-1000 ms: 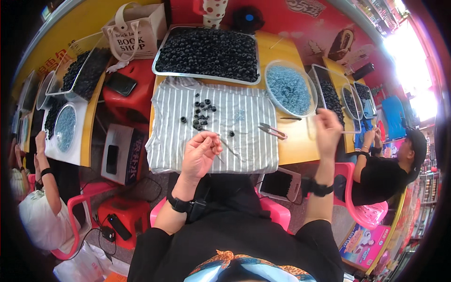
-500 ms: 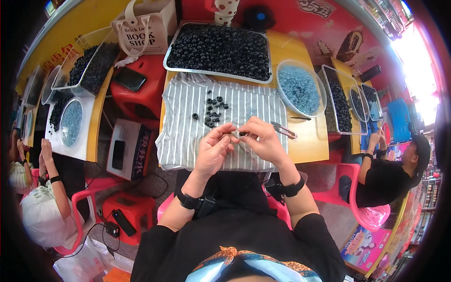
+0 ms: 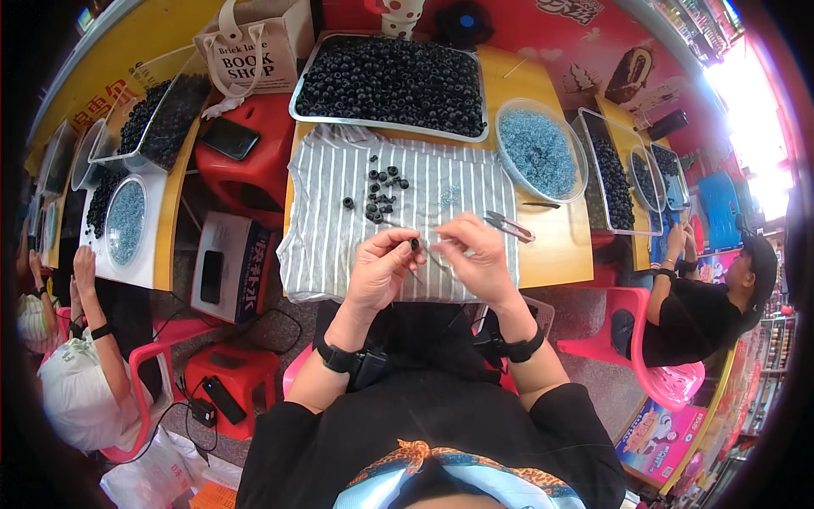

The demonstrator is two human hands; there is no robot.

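Observation:
My left hand (image 3: 380, 268) pinches a small black bead (image 3: 414, 244) between thumb and fingertips above the striped grey cloth (image 3: 331, 212). My right hand (image 3: 475, 259) is close beside it, fingers pinched on a thin thread that is barely visible. A loose cluster of black beads (image 3: 381, 191) lies on the cloth beyond my hands. Small metal scissors (image 3: 509, 226) rest on the cloth's right edge, near my right hand.
A large tray of black beads (image 3: 392, 72) and a round bowl of pale blue beads (image 3: 539, 151) sit on the yellow table (image 3: 555, 246). A person in black (image 3: 704, 310) works at the right, another person (image 3: 76, 373) at the left. Red stools (image 3: 242, 161) stand left.
My right hand came in from the far right to meet the left over the cloth. Both hands now sit slightly lower, with a black bead pinched in the left.

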